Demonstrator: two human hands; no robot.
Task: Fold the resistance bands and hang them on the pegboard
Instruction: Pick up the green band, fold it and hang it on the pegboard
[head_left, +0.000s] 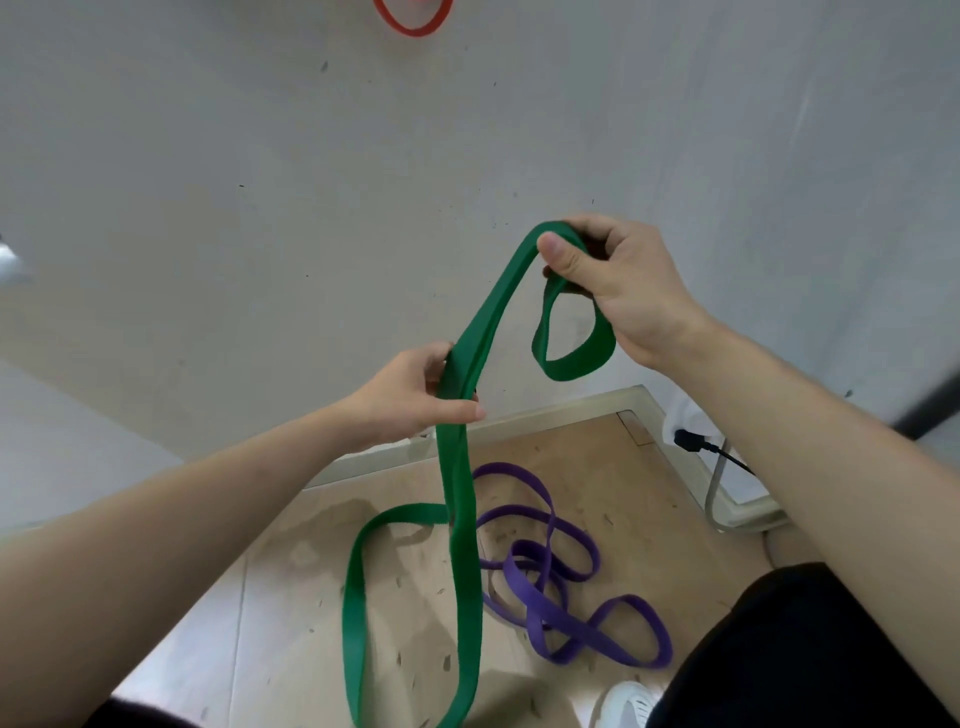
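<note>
A long green resistance band (457, 499) hangs in front of me, its doubled strands running from upper right down past the bottom edge. My right hand (618, 291) pinches the band's top fold between thumb and fingers, and a small green loop dangles below that hand. My left hand (415, 397) grips the two strands lower down, thumb across them. A purple band (550, 571) lies tangled on the wooden floor. A red band (413, 23) hangs on the wall at the top edge; its hook is out of view.
A pale wall fills the upper half, with a white skirting board (519, 421) along the floor. A black plug and cable (696, 441) and a metal leg sit at the right. My white shoe (628, 706) and dark trouser leg are at bottom right.
</note>
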